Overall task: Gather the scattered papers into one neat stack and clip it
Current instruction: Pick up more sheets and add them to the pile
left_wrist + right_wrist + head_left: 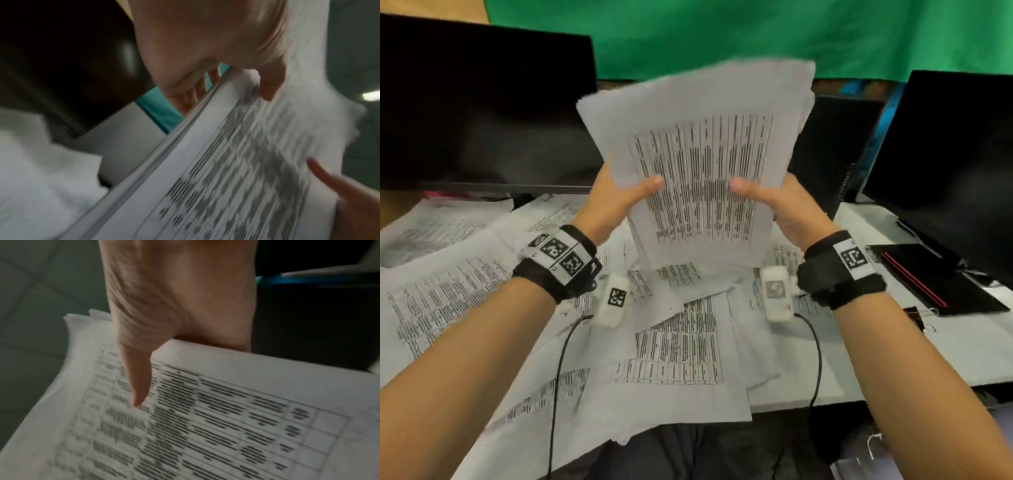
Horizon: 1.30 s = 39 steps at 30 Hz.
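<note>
I hold a bundle of printed papers upright above the desk, its sheets uneven at the top. My left hand grips its left edge, thumb on the printed front, fingers behind. My right hand grips the right edge the same way. The left wrist view shows the bundle's layered edge under my left thumb. In the right wrist view my right thumb presses on the top sheet. Several loose printed sheets lie scattered on the desk below. Black binder clips lie at the right.
A dark monitor stands at back left, another monitor at back right. A black notebook with a red edge lies on the white desk at right. Green cloth hangs behind. Cables run from both wrist cameras.
</note>
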Available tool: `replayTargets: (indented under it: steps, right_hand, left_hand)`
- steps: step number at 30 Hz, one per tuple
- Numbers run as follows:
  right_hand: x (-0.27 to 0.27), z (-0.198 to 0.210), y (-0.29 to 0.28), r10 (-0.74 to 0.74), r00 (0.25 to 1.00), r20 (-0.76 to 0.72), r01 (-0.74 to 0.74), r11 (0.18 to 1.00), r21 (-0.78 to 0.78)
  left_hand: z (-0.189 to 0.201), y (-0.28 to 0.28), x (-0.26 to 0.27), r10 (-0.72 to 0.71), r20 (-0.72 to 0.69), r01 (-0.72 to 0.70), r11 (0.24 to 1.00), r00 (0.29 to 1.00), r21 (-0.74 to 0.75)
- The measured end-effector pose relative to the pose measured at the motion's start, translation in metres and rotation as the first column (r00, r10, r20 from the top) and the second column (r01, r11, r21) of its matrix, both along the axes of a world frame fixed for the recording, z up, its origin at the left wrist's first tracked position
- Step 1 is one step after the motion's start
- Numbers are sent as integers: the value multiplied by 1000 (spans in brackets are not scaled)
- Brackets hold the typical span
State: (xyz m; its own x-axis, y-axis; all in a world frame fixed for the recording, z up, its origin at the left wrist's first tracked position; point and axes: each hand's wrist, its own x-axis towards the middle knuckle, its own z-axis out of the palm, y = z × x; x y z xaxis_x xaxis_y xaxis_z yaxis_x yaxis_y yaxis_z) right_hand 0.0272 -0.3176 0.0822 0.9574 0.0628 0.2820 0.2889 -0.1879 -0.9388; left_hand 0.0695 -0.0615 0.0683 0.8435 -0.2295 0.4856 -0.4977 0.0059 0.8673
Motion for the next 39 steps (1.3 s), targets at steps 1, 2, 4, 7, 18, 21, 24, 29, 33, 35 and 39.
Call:
replayTargets:
  steps: [1,2,4,7,18,21,24,29,33,35,39]
  right_hand:
    - [3,-19,-3,0,997,-74,-2,1000,-26]
    - [6,-40,-4,-10,989,-150,1,998,-61]
    - [11,-79,-4,-77,955,-287,43,992,-122]
    - [15,-88,-2,-148,947,-285,142,989,-43]
    - [55,-98,23,154,779,-608,216,844,490]
    - [78,-129,40,229,697,-680,212,840,500]
    - [99,-141,66,199,717,-668,250,821,513]
    - [113,-145,88,4,835,-551,193,934,300]
    - [110,-105,65,-176,943,-281,203,977,66]
    - [95,-70,45,-272,959,-76,263,958,-113]
    - [71,-9,12,-285,943,171,267,956,119]
  left_hand:
    - [-11,3,-2,-34,-130,43,997,991,66]
    - [-24,4,-2,-66,-251,110,980,966,165]
    - [-44,0,-8,-138,-408,296,887,902,353]
    - [-46,-20,-9,-110,-339,225,920,934,320]
    - [-114,43,40,178,-696,-387,909,696,-155]
    - [-141,59,37,117,-759,-430,874,641,-228]
    - [-146,57,36,40,-773,-409,865,633,-290]
    - [-148,64,39,-107,-790,-318,876,604,-362]
    - [-157,65,45,-168,-795,-307,861,583,-407]
    - [-154,58,41,-114,-794,-274,901,596,-335]
    - [-143,48,32,-19,-785,-199,963,619,-180]
